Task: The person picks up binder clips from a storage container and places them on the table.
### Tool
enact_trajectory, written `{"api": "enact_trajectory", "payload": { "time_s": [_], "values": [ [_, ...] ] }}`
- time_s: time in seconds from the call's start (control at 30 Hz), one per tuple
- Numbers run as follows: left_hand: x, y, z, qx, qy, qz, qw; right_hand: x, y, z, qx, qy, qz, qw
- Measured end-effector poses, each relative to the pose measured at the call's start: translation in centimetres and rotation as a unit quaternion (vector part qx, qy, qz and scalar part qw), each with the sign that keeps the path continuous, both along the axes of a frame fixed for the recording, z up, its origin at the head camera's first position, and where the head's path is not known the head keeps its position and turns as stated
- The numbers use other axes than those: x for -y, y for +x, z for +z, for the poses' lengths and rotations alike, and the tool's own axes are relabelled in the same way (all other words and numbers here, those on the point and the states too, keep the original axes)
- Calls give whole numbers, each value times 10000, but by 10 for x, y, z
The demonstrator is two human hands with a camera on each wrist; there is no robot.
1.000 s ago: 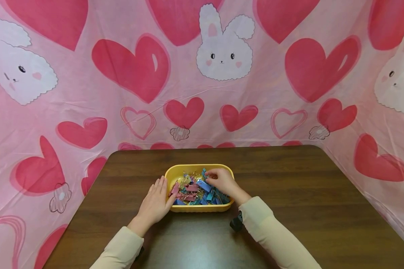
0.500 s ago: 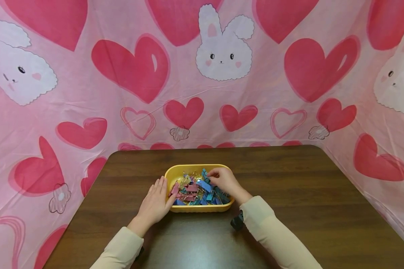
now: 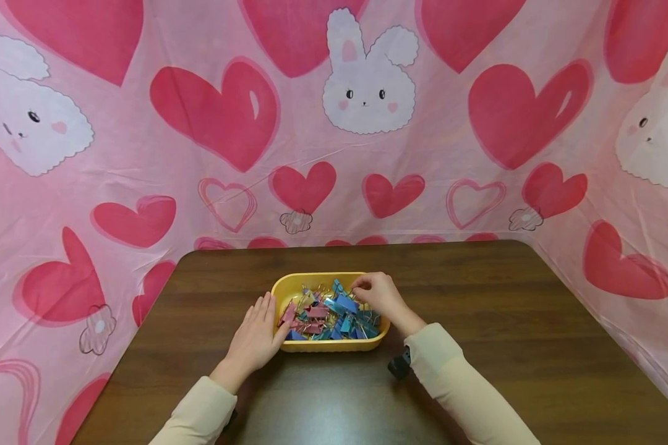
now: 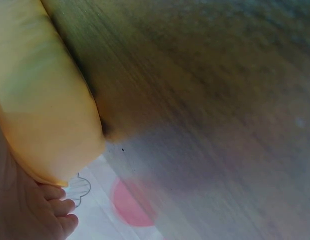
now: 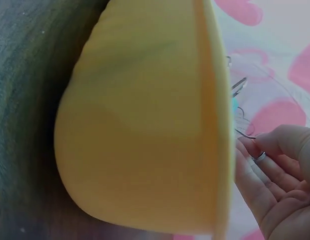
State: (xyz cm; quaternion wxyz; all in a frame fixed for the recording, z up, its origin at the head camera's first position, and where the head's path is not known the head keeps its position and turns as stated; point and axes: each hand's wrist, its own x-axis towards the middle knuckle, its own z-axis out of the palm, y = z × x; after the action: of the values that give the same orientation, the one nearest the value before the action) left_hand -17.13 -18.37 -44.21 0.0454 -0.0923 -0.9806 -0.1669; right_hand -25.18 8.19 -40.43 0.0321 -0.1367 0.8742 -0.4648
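Note:
A yellow plastic box point(image 3: 334, 347) sits on the table, filled with binder clips in pink, blue, teal and yellow, their wire handles jumbled together. My left hand point(image 3: 254, 332) rests on the box's left rim, fingers straight. Over the right side of the box, my right hand point(image 3: 385, 298) pinches the wire handle of a blue binder clip point(image 3: 346, 303) between thumb and fingertips. From the right wrist, the thumb and finger of that hand point(image 5: 282, 172) show on a thin metal handle point(image 5: 245, 134); the box wall hides the clip's body.
Dark wood-grain table point(image 3: 479, 358) spreads around the box. A pink cloth point(image 3: 306, 142) with hearts and rabbits hangs behind it and along both sides. A small black device point(image 3: 399, 364) is at the right wrist.
My right hand has shifted a little to the right, and the blue binder clip at its fingertips has moved right with it. My left hand has stayed on the rim.

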Motion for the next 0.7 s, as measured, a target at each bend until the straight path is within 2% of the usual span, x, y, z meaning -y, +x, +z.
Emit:
{"api": "enact_trajectory", "payload": {
  "time_s": [0.3,0.7],
  "values": [
    [0,1,-1,-27,-15,15,10000,-9,-2,10,-350,-87,-108,9993],
    [1,0,-2,-105,-23,3,9999,-30,-11,25,-379,-463,-290,9978]
  ]
}}
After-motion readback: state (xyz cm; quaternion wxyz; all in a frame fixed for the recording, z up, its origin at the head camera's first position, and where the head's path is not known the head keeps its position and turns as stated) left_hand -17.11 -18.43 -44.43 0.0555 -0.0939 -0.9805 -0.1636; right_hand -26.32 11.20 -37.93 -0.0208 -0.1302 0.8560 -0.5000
